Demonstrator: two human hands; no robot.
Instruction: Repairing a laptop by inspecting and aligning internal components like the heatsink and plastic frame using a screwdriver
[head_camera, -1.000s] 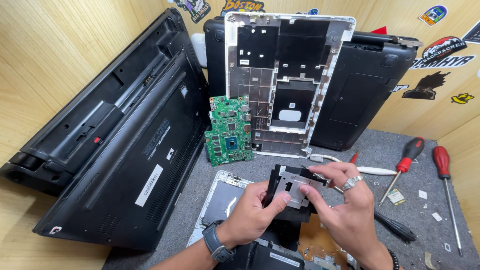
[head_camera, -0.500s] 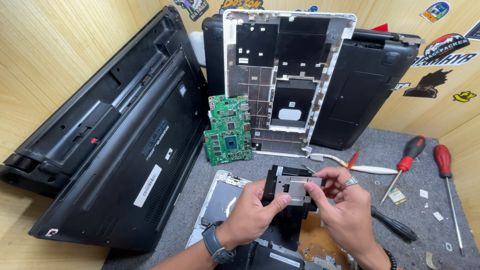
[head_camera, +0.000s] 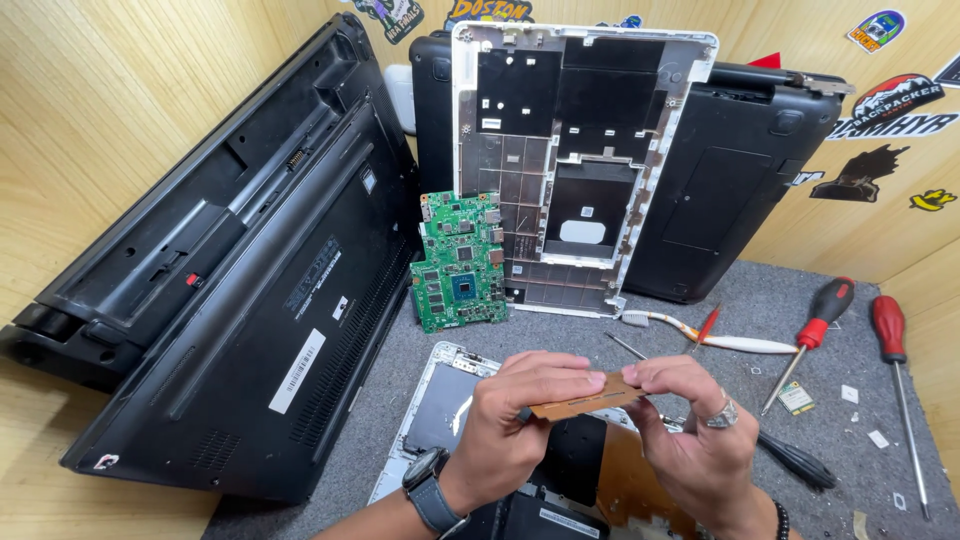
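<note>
Both hands pinch one small flat part, seen edge-on as a thin tan strip (head_camera: 585, 398), low in the middle of the head view. My left hand (head_camera: 510, 425), with a dark wristwatch, grips its left end. My right hand (head_camera: 690, 425), with a ring, holds its right end. Below the hands lies an opened silver laptop shell (head_camera: 440, 400) with dark parts inside. A green circuit board (head_camera: 458, 262) leans upright behind, farther back on the grey mat.
A big black laptop base (head_camera: 250, 300) leans at the left. A white laptop frame (head_camera: 580, 160) and another black laptop (head_camera: 740, 190) stand against the wooden back wall. Two red-handled screwdrivers (head_camera: 815, 325) (head_camera: 890, 340), a black one (head_camera: 795, 460), a toothbrush (head_camera: 720, 335) and small scraps lie at the right.
The hands have turned the held part from its flat dark-and-silver face to its thin tan edge. They sit slightly lower and closer together. The other things have not moved.
</note>
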